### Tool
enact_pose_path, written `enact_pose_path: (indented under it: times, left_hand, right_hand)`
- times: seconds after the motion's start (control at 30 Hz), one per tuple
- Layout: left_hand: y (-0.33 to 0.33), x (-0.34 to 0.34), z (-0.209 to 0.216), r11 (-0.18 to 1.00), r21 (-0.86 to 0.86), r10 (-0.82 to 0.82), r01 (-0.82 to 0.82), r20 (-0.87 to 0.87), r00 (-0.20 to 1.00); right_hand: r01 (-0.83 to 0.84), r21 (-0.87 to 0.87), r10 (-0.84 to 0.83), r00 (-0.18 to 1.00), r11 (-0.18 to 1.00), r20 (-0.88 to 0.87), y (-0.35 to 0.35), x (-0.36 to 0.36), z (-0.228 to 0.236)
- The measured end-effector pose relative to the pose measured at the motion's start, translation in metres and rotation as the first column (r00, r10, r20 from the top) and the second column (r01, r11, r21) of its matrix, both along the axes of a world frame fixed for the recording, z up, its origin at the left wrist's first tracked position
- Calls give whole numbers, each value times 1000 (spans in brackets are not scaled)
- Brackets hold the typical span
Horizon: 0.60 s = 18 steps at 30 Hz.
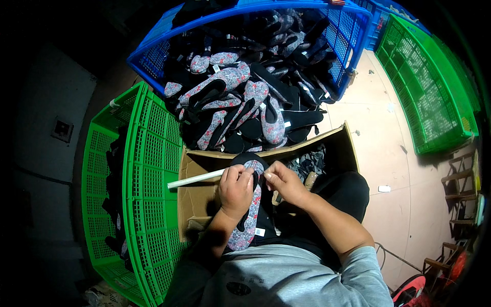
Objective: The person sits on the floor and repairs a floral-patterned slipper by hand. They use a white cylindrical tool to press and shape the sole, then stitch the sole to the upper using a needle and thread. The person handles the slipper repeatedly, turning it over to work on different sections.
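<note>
A grey fabric shoe (252,219) with a red floral pattern and black lining lies across my lap, its toe pointing away from me. My left hand (237,191) is closed on its upper near the toe, thumb and fingers pinched together. From behind that hand a white rod (197,179) sticks out to the left; whether the hand grips it is hidden. Just right of the toe, my right hand (284,183) is closed in a pinch. Whatever lies between its fingertips is too small to make out. A small white label (260,232) shows at the shoe's heel end.
Ahead, a blue crate (148,64) is heaped with similar floral and black shoes. An open cardboard box (353,153) with dark scraps stands before my knees. Green crates (153,204) flank me, one close left and another green crate (424,97) far right. Wooden frames (460,184) stand at right.
</note>
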<state>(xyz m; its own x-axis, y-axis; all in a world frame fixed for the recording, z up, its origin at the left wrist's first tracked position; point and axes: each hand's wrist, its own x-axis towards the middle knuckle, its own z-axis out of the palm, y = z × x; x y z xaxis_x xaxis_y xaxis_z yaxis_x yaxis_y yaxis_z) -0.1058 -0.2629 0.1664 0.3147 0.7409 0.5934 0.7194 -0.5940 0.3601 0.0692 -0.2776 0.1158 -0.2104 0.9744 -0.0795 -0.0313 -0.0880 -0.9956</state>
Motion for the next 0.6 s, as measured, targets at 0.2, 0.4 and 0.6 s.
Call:
enact_pose_path:
  times: [0.2,0.4,0.6]
  left_hand:
    - [4,-14,-11,985,89,-148,149,-18,989]
    - [5,-22,-4,924,181,-322,336,-100,941]
    - [3,-17,4,879,213,-415,427,-100,904]
  right_hand:
    - [-103,-37,102,995,994,-17,4,14,17]
    - [-241,32,232,957,970,176,4,31,38]
    - [-289,111,240,914,951,327,2,38,53]
